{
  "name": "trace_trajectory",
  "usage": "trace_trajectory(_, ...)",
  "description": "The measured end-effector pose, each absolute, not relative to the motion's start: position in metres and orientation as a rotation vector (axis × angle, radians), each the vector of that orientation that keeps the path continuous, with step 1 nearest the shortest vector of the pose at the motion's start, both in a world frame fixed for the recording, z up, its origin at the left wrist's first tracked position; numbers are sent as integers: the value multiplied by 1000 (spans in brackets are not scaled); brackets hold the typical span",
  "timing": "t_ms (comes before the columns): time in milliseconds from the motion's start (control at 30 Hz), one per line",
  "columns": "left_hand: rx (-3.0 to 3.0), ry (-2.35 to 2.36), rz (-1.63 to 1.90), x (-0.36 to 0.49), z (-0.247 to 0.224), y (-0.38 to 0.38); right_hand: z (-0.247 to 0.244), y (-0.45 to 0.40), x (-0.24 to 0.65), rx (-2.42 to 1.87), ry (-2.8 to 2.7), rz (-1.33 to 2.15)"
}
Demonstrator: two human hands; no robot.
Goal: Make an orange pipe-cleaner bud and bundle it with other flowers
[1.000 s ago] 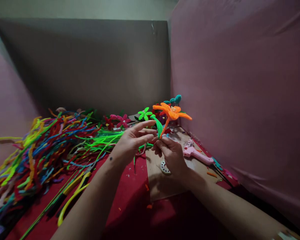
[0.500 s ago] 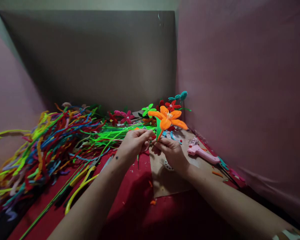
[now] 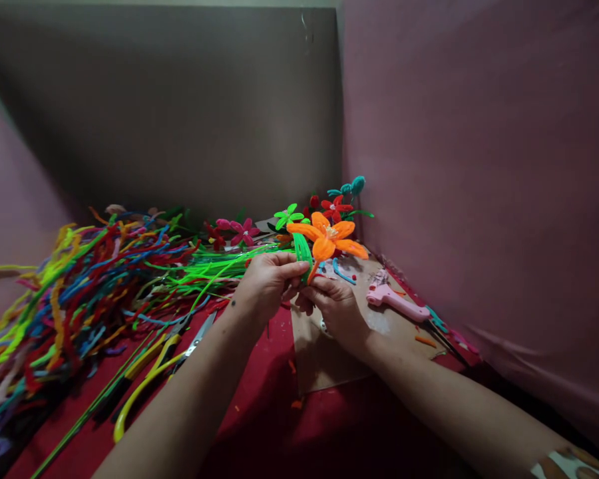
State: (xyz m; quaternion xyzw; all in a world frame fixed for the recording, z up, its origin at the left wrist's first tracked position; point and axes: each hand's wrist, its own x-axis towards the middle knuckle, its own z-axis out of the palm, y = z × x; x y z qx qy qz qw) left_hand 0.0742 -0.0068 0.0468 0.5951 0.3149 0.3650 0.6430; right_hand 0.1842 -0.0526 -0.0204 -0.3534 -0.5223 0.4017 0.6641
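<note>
An orange fuzzy flower (image 3: 325, 237) with several petals and a pale centre stands upright above my hands, its orange stem running down between them. My right hand (image 3: 333, 303) is closed on the lower stem. Beside the stem rises a green leaf (image 3: 302, 247), and the thumb and fingers of my left hand (image 3: 274, 279) pinch its lower part. The fingertips of both hands are close together, and the stem's lower end is hidden behind them.
Loose coloured pipe cleaners (image 3: 80, 293) heap at the left, with green ones (image 3: 214, 266) beside them. Yellow-handled pliers (image 3: 162, 352) and scissors (image 3: 197, 339) lie left of my forearm. A pink glue gun (image 3: 399, 301) rests on cardboard (image 3: 329, 372). Finished flowers (image 3: 243, 233) stand behind.
The view has shifted, so the scene sits slightly further left. The green leaf has turned and shows a broader face, and my left thumb now lies across its lower part.
</note>
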Motion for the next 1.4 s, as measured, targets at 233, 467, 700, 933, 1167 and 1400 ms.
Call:
trace_trajectory(233,1492,821,942,62,51,-2,-17,-48,189,-826,-1138,1031)
trace_trajectory(467,2012,1433,896,5,42,19,-14,-35,197,-804,-920,1141)
trace_trajectory(700,2234,1669,731,4,5,35,-23,-35,197,-852,-827,1112)
trace_trajectory(933,2063,1616,926,3,-3,39,-24,-36,201,-917,-836,1120)
trace_trajectory(1167,1662,1421,999,5,9,22,-27,-38,199,-897,-989,1075)
trace_trajectory(1400,1404,1014,910,27,19,-4,-30,-41,195,-853,-1089,1063)
